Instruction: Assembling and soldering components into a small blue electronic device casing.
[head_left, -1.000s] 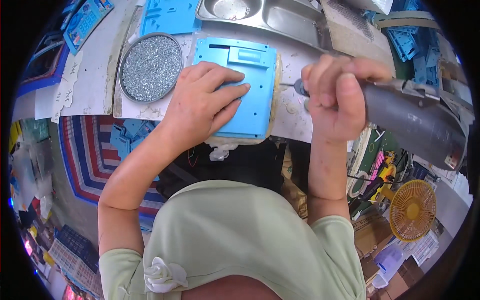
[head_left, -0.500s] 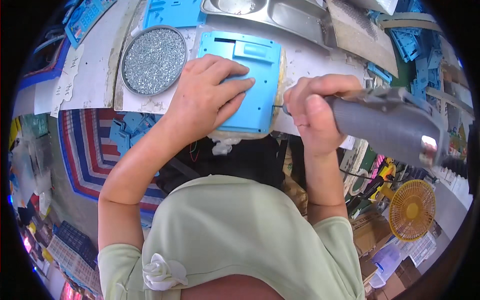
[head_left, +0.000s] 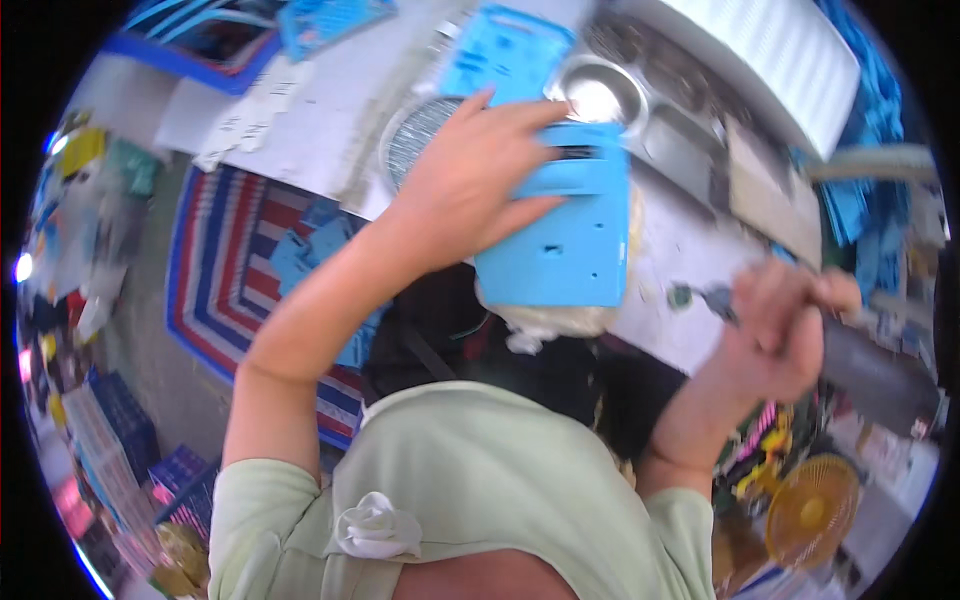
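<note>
My left hand (head_left: 475,185) lies over the left side of a light-blue plastic panel (head_left: 560,255), its fingers stretched toward the panel's far edge. The panel has a slot near the far end and small holes. Beneath it a cloudy, plastic-wrapped pad (head_left: 575,320) shows along the near and right edges. Off to the right, apart from the panel, my right hand (head_left: 780,330) is wrapped round a dark grey electric screwdriver (head_left: 880,370), its tip pointing left. Motion blurs this hand and the tool. Behind my left hand, a round dish of small metal screws (head_left: 415,140) is partly hidden.
Another blue plastic part (head_left: 505,55) lies at the back, beside a metal tray with compartments (head_left: 685,150). A brown board (head_left: 770,190) and a white ridged box (head_left: 760,60) stand at the right. A striped bag (head_left: 225,270) with blue pieces sits below left; a yellow fan (head_left: 812,510) is lower right.
My right hand has drawn the screwdriver away from the panel's right edge, toward the right. My left hand has shifted toward the panel's far end. The whole view has swung too.
</note>
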